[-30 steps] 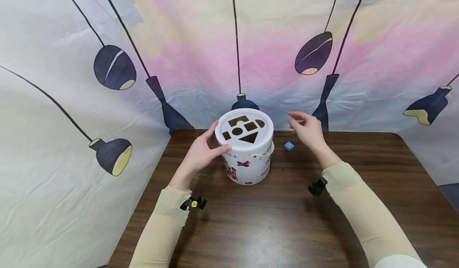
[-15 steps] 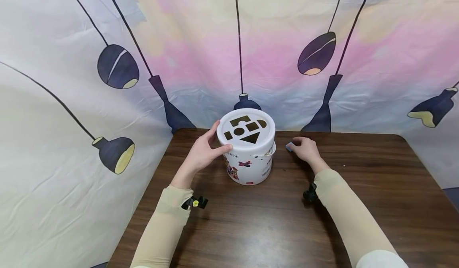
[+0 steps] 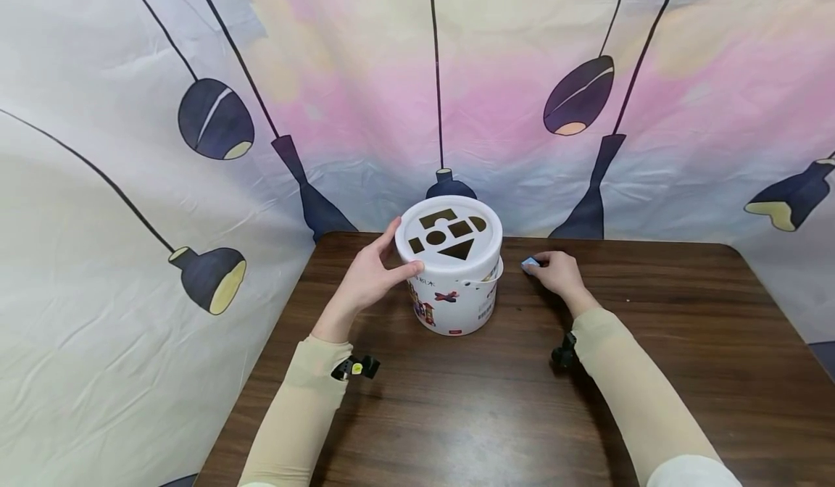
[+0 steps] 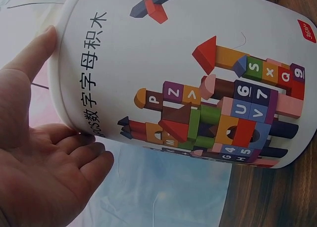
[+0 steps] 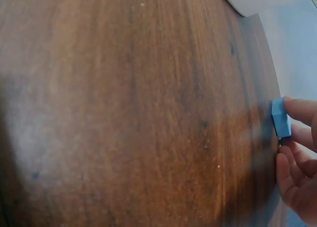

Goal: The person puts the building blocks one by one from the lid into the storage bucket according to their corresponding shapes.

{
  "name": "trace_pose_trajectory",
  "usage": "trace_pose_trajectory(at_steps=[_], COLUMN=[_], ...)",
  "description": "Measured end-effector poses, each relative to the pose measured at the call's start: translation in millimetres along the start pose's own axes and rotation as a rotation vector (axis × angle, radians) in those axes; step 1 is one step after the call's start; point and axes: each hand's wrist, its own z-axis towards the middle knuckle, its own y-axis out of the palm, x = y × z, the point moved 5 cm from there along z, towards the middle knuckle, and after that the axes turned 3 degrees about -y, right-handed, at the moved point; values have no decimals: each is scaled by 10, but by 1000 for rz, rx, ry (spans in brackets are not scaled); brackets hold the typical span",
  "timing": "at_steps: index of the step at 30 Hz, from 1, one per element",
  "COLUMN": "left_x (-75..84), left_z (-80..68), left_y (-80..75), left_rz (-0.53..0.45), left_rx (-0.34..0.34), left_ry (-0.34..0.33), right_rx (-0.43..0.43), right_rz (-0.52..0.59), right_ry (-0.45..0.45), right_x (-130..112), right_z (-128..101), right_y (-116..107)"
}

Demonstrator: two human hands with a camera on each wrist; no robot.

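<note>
A white lidded bucket [image 3: 454, 302] stands upright on the table, with shaped holes cut in its lid [image 3: 470, 254]. My left hand [image 3: 368, 277] holds the bucket's upper left side, thumb at the front of the rim and fingers around the back. In the left wrist view, toy-block pictures cover the bucket [image 4: 148, 49]. Right of the bucket, my right hand [image 3: 557, 273] pinches a small blue block [image 3: 530, 263] between thumb and fingers, low at the tabletop. The right wrist view shows the block [image 5: 281, 117] at the fingertips; whether it touches the table I cannot tell.
The dark wooden table [image 3: 457, 414] ends at a back edge close behind the bucket and right hand. A cloth backdrop [image 3: 365, 96] printed with hanging lamps rises behind it. The bucket's white handle [image 3: 498, 273] hangs on its right side.
My right hand has come down from above the table and taken hold of the blue block, which is now tilted slightly. The left hand has stayed on the bucket.
</note>
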Motion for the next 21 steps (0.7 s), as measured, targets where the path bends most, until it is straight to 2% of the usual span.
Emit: trace_pose_trajectory(at_steps=[11,16,21], left_x=[2,-3,-6], left_z=[-16,4,3], left_y=[-6,-10,-8], left_rz=[-2,3,8], left_rx=[-1,2,0], left_ry=[-21,-7,3], right_rx=[33,60,26], right_rz=[33,52,65], right_ry=[8,15,23], right_x=[65,80,78], right_z=[-37,-31,-43], right_y=[23,19,-10])
